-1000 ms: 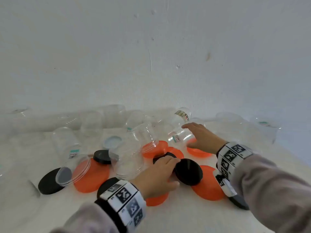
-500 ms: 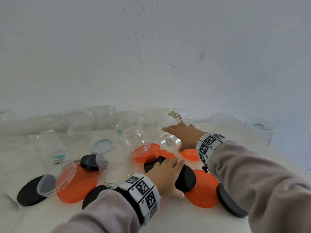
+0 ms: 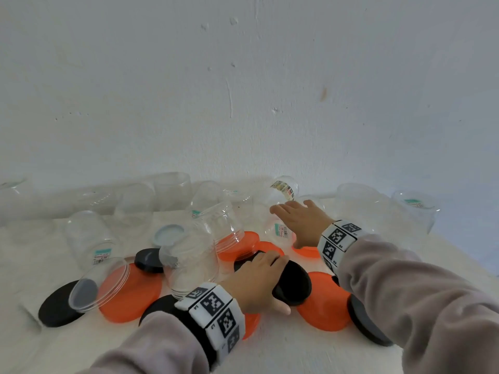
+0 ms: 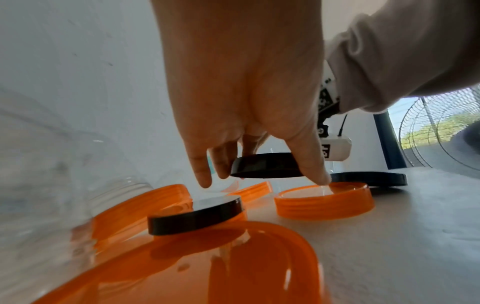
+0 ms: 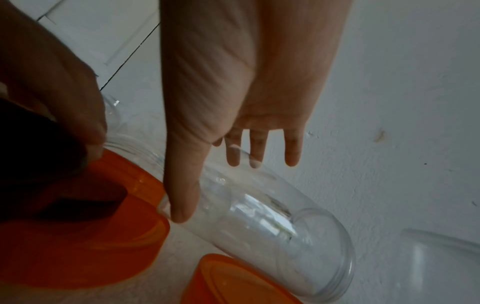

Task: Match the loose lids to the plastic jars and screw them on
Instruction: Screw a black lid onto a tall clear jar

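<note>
My left hand point(image 3: 278, 284) grips a round black lid point(image 3: 293, 286) by its rim. The left wrist view shows fingers and thumb point(image 4: 315, 172) pinching this black lid point(image 4: 265, 167) just above the table. My right hand point(image 3: 286, 225) is spread with straight fingers over a small clear jar point(image 3: 279, 230) lying on its side. In the right wrist view its thumb point(image 5: 182, 205) touches the clear jar point(image 5: 259, 216) near the mouth, and the fingers hover over its body.
Several orange lids point(image 3: 324, 303) and black lids point(image 3: 58, 306) lie scattered on the white table point(image 3: 297, 352). A second black lid point(image 4: 197, 214) rests on an orange lid point(image 4: 182, 267). Clear jars point(image 3: 189, 255) stand and lie along the wall point(image 3: 243, 103). A pale lid point(image 3: 168, 233) lies behind.
My left hand has closed round the black lid's rim. My right hand has slid left and spread over the lying jar. The head view has shifted a little.
</note>
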The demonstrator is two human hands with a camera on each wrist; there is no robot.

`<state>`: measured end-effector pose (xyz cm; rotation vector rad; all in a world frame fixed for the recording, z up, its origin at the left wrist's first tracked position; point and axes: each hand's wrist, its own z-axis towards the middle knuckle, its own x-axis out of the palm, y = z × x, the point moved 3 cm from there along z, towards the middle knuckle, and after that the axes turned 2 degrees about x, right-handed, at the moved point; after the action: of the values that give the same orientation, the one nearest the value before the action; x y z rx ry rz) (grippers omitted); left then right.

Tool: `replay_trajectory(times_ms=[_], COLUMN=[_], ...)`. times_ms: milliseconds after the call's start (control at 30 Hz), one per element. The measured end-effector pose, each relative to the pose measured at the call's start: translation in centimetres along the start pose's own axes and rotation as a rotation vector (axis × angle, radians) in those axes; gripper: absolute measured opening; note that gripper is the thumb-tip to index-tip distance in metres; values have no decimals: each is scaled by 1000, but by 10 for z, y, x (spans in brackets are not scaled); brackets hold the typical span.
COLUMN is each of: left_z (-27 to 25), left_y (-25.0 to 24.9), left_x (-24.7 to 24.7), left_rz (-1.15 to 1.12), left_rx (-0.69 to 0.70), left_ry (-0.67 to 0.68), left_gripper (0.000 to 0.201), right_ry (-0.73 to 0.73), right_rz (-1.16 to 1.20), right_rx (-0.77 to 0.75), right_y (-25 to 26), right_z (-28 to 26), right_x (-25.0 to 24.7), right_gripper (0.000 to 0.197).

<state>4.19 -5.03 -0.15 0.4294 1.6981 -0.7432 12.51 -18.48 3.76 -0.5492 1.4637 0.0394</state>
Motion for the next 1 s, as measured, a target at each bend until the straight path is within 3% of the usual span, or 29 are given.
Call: replay_trajectory(times_ms=[167,300,467,600,700,833,933,1000], left_z=[-22,-40,-63,-79,-88,-94,-98,-98], left_y=[6,16,28,35,39,47,55,58], left_x=[-7,-17,-32,-38,-38,-37,-38,-38], left_rz=[-199,-397,-519,-695,-915,-1186,-1394,-1472], left_rx=[-43,-99,-214,-311,-359,-367,-360,-359], left_ry=[-49,-162,-291,-371,-436,-549,-665,-709], left_gripper=[99,83,78,47,53,69,57,53], right_ry=[-160,-295,-419,-454,-497,-445,-341,-251], right_rz=[48,231,572,815,1001,1320,1585,1785], right_rx=[42,97,155,265,375,520,529,505], right_y=[-8,-13,-12,-11,-12,-12,-5,2], right_z=[-22,-44,-79,-105,-122,-140,-152,-158], right_x=[-16,-32,-39,-37,-34,-21,-8,1], right_gripper=[101,94,94,90,79,65,55,61])
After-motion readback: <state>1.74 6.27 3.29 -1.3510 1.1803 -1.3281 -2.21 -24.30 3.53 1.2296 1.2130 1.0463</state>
